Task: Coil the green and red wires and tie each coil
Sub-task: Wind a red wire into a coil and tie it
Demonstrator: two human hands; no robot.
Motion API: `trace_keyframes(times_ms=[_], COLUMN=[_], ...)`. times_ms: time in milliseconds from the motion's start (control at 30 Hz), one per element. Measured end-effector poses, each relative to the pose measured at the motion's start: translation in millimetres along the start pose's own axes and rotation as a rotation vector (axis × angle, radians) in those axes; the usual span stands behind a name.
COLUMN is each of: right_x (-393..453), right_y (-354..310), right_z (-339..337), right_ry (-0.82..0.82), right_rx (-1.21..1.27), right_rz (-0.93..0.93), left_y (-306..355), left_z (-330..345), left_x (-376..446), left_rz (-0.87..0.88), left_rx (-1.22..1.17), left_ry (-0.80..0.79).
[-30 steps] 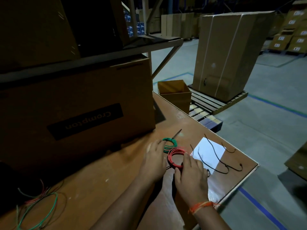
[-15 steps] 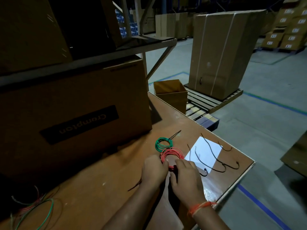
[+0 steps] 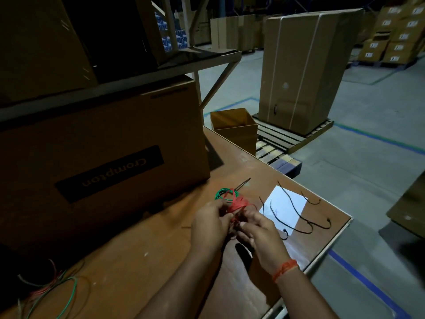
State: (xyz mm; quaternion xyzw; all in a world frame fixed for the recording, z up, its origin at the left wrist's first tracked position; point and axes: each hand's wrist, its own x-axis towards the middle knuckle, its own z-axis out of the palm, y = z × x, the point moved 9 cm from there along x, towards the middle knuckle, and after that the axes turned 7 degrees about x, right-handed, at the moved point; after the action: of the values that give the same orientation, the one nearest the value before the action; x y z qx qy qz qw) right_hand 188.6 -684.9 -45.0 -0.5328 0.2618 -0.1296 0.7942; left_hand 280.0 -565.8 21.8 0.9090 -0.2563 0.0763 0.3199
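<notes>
Left hand [image 3: 210, 223] grips red coil [image 3: 239, 204] at frame centre | right hand [image 3: 259, 233] pinches its near edge, blurred | green coil [image 3: 224, 195] lies on table [image 3: 128, 268] just behind.

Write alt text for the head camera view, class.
Both hands, left hand and right hand, hold a red wire coil above a brown table; a green wire coil lies just beyond, black ties to the right.
</notes>
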Motion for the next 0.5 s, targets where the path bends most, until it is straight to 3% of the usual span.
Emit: trace_keyframes(times_ms=[67, 167, 233, 367, 500], right_x=[6.3, -0.4, -12.0, -13.5, -4.2], right_y=[5.8, -9.6, -27.1, -35.8, -17.0], right_z=[-8.6, -36.0, -37.1, -21.7, -6.1], right_ry=[0.086, 0.36, 0.429, 0.344, 0.155], right_rx=[0.086, -0.318, -0.522, -0.856, -1.126], right_rz=[0.058, -0.032, -0.15, -0.347, -0.391], left_y=[19.1, 21.0, 20.9, 27.6, 39.4], left_z=[1.9, 30.5, 42.4, 52.4, 52.4], left_x=[-9.2, -27.0, -33.9, -31.3, -31.7], left_rz=[0.216, 0.323, 0.356, 0.413, 0.499], left_rx=[0.244, 0.482, 0.51, 0.474, 0.231], left_ry=[0.051, -0.019, -0.071, -0.18, -0.286])
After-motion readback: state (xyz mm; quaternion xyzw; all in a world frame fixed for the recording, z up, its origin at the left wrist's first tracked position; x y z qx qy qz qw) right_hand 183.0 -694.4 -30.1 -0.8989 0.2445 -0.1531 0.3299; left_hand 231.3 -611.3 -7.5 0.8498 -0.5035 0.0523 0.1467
